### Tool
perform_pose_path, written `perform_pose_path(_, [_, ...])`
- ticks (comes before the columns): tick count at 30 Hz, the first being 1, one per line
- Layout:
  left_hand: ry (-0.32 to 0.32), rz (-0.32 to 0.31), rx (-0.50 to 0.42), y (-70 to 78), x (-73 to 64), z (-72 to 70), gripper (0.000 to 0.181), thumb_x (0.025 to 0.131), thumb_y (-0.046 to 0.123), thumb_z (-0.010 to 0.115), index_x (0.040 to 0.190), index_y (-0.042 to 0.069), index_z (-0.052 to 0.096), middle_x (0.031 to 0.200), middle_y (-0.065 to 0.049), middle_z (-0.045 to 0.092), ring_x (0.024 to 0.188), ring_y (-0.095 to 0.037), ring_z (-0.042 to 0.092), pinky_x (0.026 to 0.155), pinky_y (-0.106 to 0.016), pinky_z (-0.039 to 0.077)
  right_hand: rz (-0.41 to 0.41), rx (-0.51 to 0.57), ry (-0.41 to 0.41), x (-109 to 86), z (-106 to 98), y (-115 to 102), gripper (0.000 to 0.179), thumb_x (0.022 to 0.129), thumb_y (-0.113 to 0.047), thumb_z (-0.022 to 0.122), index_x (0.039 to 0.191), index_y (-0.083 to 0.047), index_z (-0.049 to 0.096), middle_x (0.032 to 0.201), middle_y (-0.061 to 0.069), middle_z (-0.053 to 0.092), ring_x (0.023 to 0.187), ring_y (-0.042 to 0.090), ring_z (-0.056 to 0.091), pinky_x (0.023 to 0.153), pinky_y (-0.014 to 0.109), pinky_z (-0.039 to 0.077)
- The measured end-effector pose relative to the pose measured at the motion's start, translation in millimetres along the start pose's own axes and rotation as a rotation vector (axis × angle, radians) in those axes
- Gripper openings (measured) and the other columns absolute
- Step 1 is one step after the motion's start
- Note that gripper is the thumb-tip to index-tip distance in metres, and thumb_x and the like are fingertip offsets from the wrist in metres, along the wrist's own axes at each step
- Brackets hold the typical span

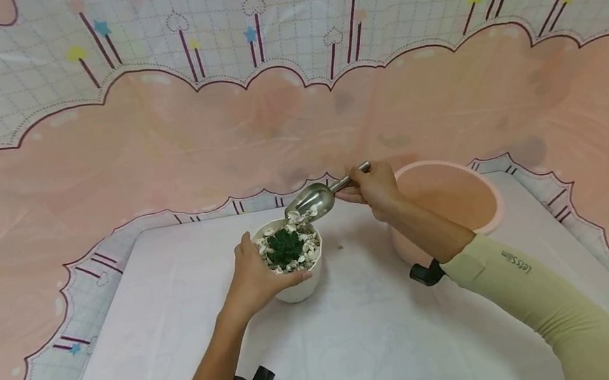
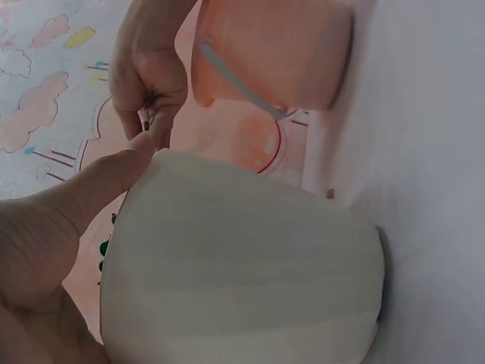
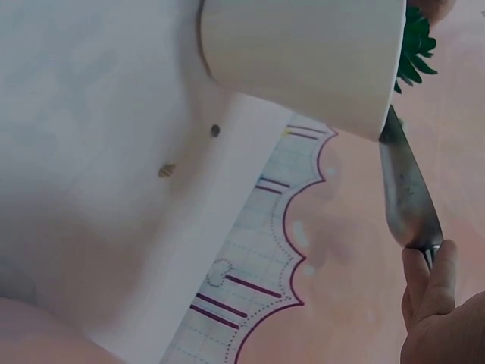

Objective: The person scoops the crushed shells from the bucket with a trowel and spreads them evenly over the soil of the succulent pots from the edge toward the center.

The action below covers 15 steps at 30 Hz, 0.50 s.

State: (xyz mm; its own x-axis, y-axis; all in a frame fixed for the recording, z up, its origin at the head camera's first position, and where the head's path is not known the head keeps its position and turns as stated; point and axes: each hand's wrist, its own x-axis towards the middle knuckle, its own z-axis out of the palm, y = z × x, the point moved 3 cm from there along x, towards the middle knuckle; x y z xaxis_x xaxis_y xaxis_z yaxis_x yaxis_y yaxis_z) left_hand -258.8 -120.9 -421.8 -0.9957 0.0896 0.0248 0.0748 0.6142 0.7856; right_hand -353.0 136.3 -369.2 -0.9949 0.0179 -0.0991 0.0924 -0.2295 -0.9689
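Observation:
A white plant pot [image 1: 302, 291] stands on the table, holding a dark green succulent [image 1: 285, 247] ringed by white stone chips [image 1: 311, 252]. My left hand [image 1: 254, 278] grips it at the rim, thumb along the near side and fingers round the left. In the left wrist view the pot's plain wall [image 2: 242, 258] fills the middle. Above the far rim, my right hand [image 1: 377, 192] holds a metal scoop [image 1: 312, 200] by its handle. The scoop tilts down to the left, with white chips at its lip over the pot. In the right wrist view its tip meets the rim.
A pink bucket [image 1: 498, 203] with a grey handle [image 2: 239, 80] stands to the right, partly behind my right forearm. Two small bits, one dark [image 3: 215, 130] and one tan [image 3: 166, 171], lie on the white tabletop [image 1: 370, 335]. A patterned cloth [image 1: 273, 130] hangs behind the table.

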Motion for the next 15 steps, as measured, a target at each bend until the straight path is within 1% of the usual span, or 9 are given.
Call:
perform_pose_path(3, [0.03, 0.009, -0.031, -2.6, -3.4, 3.4, 0.138, 0.069, 0.037, 0.1, 0.159, -0.011, 0.008, 0.153, -0.036, 0.027, 0.144, -0.049, 0.035, 0.113, -0.064, 0.038, -0.002, -0.009, -0.003, -0.2, -0.8, 0.8, 0.022, 0.111, -0.008, 0.051, 0.115, 0.014, 0.053, 0.089, 0.017, 0.07, 0.071, 0.018, 0.078, 0.079, 0.032, 0.061])
perform_pose_path(8, [0.064, 0.051, -0.063, -5.7, -5.0, 6.7, 0.131, 0.068, 0.033, 0.1, 0.158, -0.009, 0.015, 0.151, -0.033, 0.029, 0.139, -0.047, 0.041, 0.112, -0.062, 0.04, -0.015, -0.014, -0.006, 0.0, -1.8, 0.4, 0.024, 0.112, -0.008, 0.051, 0.117, 0.015, 0.053, 0.088, 0.016, 0.07, 0.07, 0.017, 0.077, 0.078, 0.031, 0.061])
perform_pose_path(12, [0.069, 0.071, -0.068, -8.6, -3.3, 6.8, 0.131, 0.068, 0.032, 0.1, 0.16, -0.008, 0.016, 0.153, -0.032, 0.029, 0.14, -0.046, 0.04, 0.112, -0.063, 0.04, -0.026, -0.014, -0.014, 0.2, -1.1, -0.2, 0.032, 0.112, -0.008, 0.05, 0.127, 0.021, 0.048, 0.091, 0.016, 0.069, 0.071, 0.016, 0.078, 0.078, 0.031, 0.061])
perform_pose_path(15, [0.051, 0.069, -0.096, -12.6, -1.9, 7.7, 0.132, 0.068, 0.03, 0.1, 0.162, -0.006, 0.013, 0.157, -0.03, 0.027, 0.143, -0.044, 0.037, 0.113, -0.062, 0.038, -0.024, -0.015, -0.012, 0.3, -0.8, 0.5, 0.033, 0.112, -0.008, 0.05, 0.127, 0.021, 0.047, 0.092, 0.016, 0.069, 0.071, 0.016, 0.078, 0.078, 0.031, 0.061])
